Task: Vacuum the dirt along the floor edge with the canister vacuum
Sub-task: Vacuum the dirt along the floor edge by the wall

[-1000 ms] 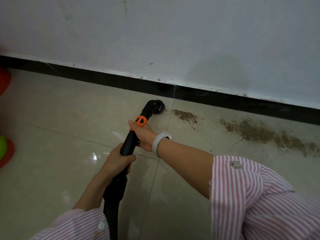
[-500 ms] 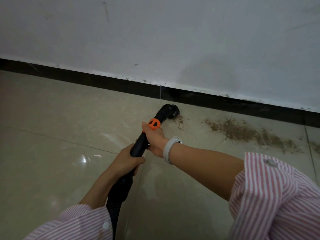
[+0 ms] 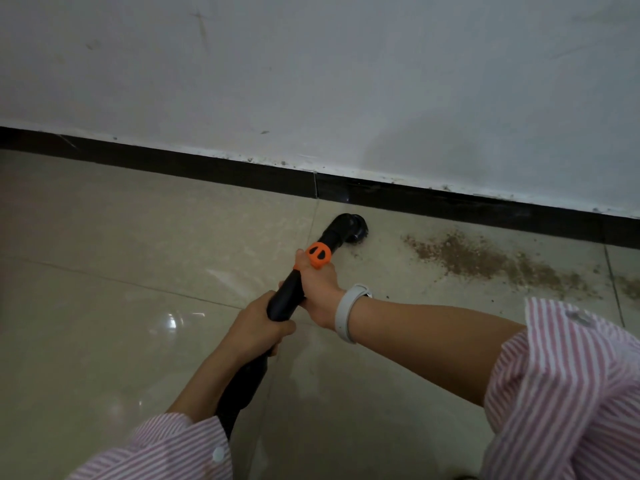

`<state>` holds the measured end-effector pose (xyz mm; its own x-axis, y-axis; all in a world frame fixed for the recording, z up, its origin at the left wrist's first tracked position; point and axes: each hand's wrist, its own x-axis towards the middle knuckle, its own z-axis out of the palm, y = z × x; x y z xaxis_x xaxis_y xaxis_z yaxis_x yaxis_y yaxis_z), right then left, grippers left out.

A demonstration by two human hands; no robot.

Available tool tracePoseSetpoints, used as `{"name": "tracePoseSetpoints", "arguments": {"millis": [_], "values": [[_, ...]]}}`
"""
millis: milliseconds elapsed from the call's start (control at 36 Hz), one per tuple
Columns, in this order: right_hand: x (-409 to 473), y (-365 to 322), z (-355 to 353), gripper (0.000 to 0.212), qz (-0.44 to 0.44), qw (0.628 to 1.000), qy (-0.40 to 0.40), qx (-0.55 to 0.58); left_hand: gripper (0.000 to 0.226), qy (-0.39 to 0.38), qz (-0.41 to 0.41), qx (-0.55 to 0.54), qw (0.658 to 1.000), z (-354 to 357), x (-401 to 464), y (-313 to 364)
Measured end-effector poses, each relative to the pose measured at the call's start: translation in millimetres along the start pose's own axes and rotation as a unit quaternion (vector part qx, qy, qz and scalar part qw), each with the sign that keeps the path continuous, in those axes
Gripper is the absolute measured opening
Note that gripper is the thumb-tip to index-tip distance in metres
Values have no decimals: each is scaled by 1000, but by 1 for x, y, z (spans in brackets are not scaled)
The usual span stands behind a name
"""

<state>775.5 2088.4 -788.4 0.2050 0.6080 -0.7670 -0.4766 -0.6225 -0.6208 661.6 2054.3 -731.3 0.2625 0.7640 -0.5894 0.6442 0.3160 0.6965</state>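
A black vacuum wand (image 3: 286, 299) with an orange collar (image 3: 318, 255) slants up toward the wall. Its round black nozzle (image 3: 354, 229) sits on the beige floor tiles just in front of the black skirting board (image 3: 207, 166). My left hand (image 3: 258, 327) grips the wand low down. Higher up, just below the orange collar, my right hand (image 3: 317, 287) grips it, with a white wristband on that wrist. A streak of brown dirt (image 3: 485, 259) lies along the floor edge to the right of the nozzle. The canister is out of view.
A white scuffed wall (image 3: 311, 81) rises above the skirting. Glossy beige floor tiles (image 3: 121, 271) spread to the left and toward me. The black hose (image 3: 239, 393) runs down between my striped sleeves.
The nozzle has moved right along the skirting. The small dirt patch beside it is gone from the floor. The view has shifted right, and the red and green objects at the left left the frame.
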Motion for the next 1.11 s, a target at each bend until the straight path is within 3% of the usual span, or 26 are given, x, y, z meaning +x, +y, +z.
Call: {"name": "tracePoseSetpoints", "arguments": {"millis": [111,222,389,778,944,1111], "values": [[-12,-1,38,37,15,997,-74,-2,20,56,-12,5,998,-28,-11,-14],[-26,2,73,53,57,989,-132,-23,27,89,-36,-5,995,-53,-24,-32],[-31,10,92,48,81,982,-164,-41,27,93,-57,-10,994,-70,-28,-52],[-24,9,41,61,67,995,-50,-58,33,0,-45,-53,998,-28,-15,-35],[-27,6,12,50,55,997,-11,-47,30,-26,-36,-46,998,-4,-12,-23],[-30,6,-28,58,57,998,33,-24,30,-77,-22,-26,996,22,-8,-10]]}}
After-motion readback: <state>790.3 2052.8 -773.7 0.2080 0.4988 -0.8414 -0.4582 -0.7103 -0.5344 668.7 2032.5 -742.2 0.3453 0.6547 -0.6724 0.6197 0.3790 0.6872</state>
